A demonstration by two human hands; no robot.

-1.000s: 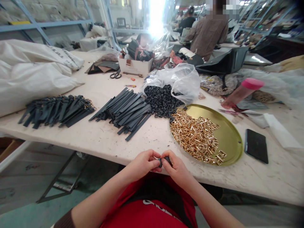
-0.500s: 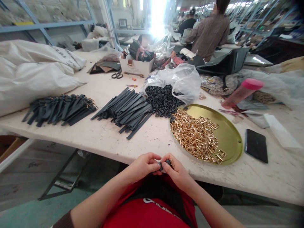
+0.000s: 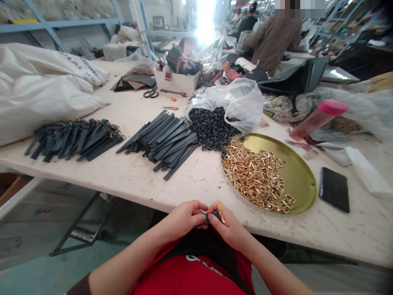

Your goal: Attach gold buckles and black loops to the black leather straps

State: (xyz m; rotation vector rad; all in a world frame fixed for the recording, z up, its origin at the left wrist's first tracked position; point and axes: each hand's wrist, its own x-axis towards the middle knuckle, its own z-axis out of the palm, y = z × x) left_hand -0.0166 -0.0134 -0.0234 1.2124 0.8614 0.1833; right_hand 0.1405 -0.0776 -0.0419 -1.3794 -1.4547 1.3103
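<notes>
Close to my body, at the table's front edge, my left hand (image 3: 190, 216) and my right hand (image 3: 223, 221) meet, fingers pinched together. Both grip a dark strap (image 3: 206, 219), mostly hidden by the fingers. A gold buckle (image 3: 221, 216) shows at my right fingers. Ahead lie a pile of dark flat straps (image 3: 167, 141) and a heap of small black loops (image 3: 211, 127) spilling from a clear plastic bag (image 3: 242, 100). Gold buckles (image 3: 254, 174) cover the left part of a round gold tray (image 3: 296, 172). Straps fitted with buckles (image 3: 73, 138) lie at the left.
A phone (image 3: 334, 189) lies right of the tray, with a pink-lidded bottle (image 3: 321, 119) behind it. Scissors (image 3: 150, 94) and a white box (image 3: 176, 82) are farther back. A large white sack (image 3: 46, 90) fills the left. A person (image 3: 272, 39) stands beyond the table.
Both hands stay together on the strap, with the fingers shifted slightly and less of the strap showing between them. The camera view has shifted a little.
</notes>
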